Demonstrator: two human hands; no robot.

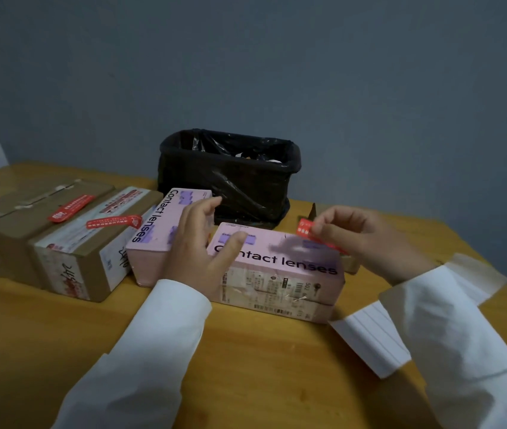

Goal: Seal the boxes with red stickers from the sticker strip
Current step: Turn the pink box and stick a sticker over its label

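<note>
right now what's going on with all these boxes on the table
A person in white sleeves is sealing boxes. The right hand pinches a red sticker above the near pink "Contact lenses" box, which the left hand steadies with straight fingers. Two brown cardboard boxes at the left already carry red stickers. The second pink box shows none. A black-lined bin stands behind.

Both pink boxes point(277, 261) — "Contact lenses".
</note>
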